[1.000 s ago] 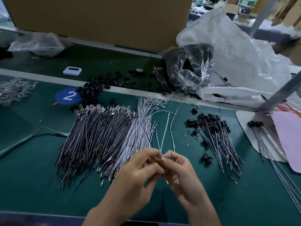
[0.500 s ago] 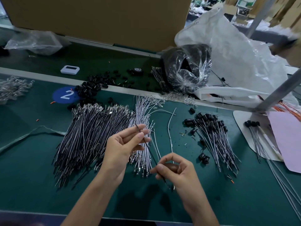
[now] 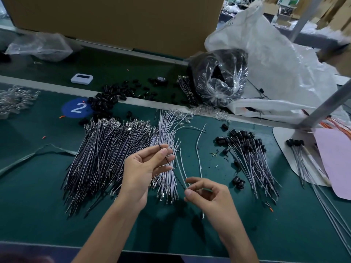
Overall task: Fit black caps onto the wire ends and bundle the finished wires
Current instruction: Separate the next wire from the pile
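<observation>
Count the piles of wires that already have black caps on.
2: a large pile on the green mat right of the right hand, and a small bunch further right on the white sheet. Stray capped wires may be hidden in the clutter.

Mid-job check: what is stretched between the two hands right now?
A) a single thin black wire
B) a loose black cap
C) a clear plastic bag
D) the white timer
A: a thin black wire runs slantwise from the fingers of the left hand down to the fingertip pinch of the right hand, above the green mat.
</observation>
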A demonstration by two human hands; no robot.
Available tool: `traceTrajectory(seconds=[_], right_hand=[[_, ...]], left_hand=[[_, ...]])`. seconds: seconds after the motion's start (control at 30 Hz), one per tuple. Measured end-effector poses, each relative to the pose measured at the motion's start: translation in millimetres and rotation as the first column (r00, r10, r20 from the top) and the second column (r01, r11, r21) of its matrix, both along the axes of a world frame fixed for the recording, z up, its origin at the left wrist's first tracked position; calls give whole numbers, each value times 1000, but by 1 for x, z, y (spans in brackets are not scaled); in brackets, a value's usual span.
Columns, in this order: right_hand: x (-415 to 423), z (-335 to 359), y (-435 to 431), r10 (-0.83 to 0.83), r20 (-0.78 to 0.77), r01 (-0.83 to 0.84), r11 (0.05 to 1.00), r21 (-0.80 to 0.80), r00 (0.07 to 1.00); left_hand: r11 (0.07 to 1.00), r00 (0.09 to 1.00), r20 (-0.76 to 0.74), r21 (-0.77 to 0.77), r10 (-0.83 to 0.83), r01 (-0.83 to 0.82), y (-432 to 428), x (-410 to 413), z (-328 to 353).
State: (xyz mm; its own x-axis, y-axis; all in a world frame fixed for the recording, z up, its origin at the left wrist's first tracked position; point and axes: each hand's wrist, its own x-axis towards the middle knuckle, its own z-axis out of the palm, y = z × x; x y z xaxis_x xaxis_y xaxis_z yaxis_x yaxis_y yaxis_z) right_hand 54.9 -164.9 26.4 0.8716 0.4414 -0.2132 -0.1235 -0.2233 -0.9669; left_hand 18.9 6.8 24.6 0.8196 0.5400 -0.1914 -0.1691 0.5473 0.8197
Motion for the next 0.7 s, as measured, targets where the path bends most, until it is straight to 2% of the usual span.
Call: traceTrajectory(seconds=[0.3,0.5,0.7], right_hand=[[0,1,1,49,93,-45,998,-42,994],[2,-1,1,31,92,-30,999,-17,995],[2,0,1,38,81,-38,999,-8,996]], left_hand=[[998,1000,-12,-67,19,-20,1,1,-1],[990,1000,21,-140,-5,8,4,-1,0],[991,1000,3,-137,-2,2,3,-3,-1]])
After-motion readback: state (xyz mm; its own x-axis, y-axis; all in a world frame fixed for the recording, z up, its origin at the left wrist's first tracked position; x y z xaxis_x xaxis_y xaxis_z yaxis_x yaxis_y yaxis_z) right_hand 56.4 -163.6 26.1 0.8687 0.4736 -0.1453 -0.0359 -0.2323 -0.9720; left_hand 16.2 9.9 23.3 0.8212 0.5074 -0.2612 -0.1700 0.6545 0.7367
